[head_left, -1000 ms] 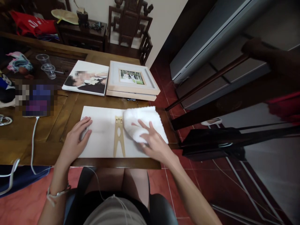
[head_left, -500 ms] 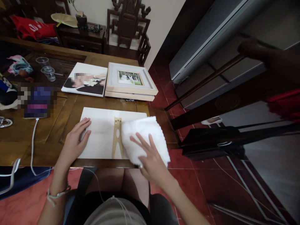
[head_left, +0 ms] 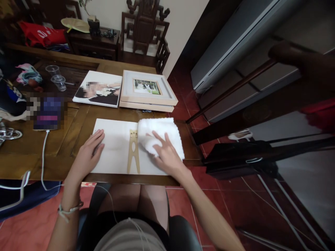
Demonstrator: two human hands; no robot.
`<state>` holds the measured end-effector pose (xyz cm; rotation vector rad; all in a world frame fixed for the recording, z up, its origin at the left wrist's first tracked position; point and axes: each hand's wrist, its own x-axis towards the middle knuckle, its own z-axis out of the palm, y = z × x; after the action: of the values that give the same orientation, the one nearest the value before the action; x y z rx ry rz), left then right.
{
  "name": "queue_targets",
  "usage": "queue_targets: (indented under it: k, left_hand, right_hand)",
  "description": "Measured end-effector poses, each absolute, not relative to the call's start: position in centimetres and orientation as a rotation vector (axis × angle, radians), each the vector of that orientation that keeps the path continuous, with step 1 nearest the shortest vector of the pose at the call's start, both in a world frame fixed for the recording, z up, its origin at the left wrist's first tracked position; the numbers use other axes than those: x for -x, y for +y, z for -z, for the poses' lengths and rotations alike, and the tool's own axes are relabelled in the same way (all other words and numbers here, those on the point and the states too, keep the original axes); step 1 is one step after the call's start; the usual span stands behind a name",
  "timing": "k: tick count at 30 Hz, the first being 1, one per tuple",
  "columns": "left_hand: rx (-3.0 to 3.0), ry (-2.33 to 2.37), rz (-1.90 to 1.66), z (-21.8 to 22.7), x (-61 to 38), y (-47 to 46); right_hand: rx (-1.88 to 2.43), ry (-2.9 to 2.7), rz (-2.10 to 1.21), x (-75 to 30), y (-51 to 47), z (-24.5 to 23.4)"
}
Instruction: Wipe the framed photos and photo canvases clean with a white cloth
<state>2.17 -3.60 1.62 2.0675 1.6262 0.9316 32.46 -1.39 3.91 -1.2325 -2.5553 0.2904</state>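
A white rectangular panel [head_left: 115, 150] lies flat at the table's front edge. On its middle is a tan forked support leg [head_left: 133, 157], with small metal fittings at its top end; it looks like the back stand of a picture frame. My left hand [head_left: 90, 151] rests flat over the panel's left edge, its fingers stretched out. Over the panel's right part lies a white cloth [head_left: 167, 126], bunched in front of my right hand [head_left: 167, 151]. That hand presses on the cloth with its fingers spread. Part of the panel's right side is hidden beneath them.
Behind the panel lie a photo print [head_left: 101, 89] and stacked picture frames [head_left: 149, 101]. A phone-like blurred object [head_left: 48, 113] with a white cable [head_left: 43, 164], and plastic cups [head_left: 59, 82], are at left. A dark wooden chair [head_left: 235, 115] stands at right.
My right hand has slid the cloth forward across the panel, away from the table's front edge, and the cloth has bunched. My left hand stays on the panel's left edge. The view has shifted slightly.
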Motion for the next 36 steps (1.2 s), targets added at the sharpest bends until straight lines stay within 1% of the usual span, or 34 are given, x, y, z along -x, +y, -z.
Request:
queue_targets:
  k: [3, 6, 8, 14, 17, 21, 27, 30, 33, 36]
  left_hand:
    - [-2.044, 1.626, -0.955, -1.6, -2.1, -3.6]
    - [-2.046, 1.629, -0.971, -1.6, -2.2, -3.6]
    - [-2.047, 1.635, -0.973, -1.6, -2.2, -3.6]
    - [-2.036, 1.647, -0.964, -1.4, -2.2, -3.6]
    - [-2.043, 1.652, -0.959, -1.4, -2.2, -3.5]
    - [-2.097, 1.631, -0.941, -1.5, -2.0, -3.3]
    - [-2.124, 1.604, -0.938, -1.4, -1.6, -2.3]
    - [-2.106, 1.647, -0.931, -1.2, -1.6, -1.7]
    - [-2.103, 1.668, -0.938, -1.0, -1.6, -1.3]
    - [-2.097, 1.669, -0.953, -0.9, -1.7, -1.3]
  right_hand:
    - [1.323, -2.543, -0.281, -31.9, 2.7, -4.0]
    - [1.346, -2.538, -0.257, -31.6, 2.8, -4.0]
    - [1.309, -2.545, -0.247, -31.6, 0.4, -3.9]
    - [1.170, -2.517, -0.308, -32.1, -11.2, -4.3]
    - [1.136, -2.532, -0.340, -32.6, -13.5, -4.8]
    - [1.104, -2.556, -0.346, -33.4, -10.2, -4.7]
    - [1.248, -2.547, -0.344, -32.6, 0.8, -3.8]
    - [1.283, -2.509, -0.291, -31.7, 4.6, -3.8]
    - [1.313, -2.507, -0.231, -31.0, 5.1, -3.8]
    - [1.297, -2.538, -0.220, -30.8, 1.7, -3.8]
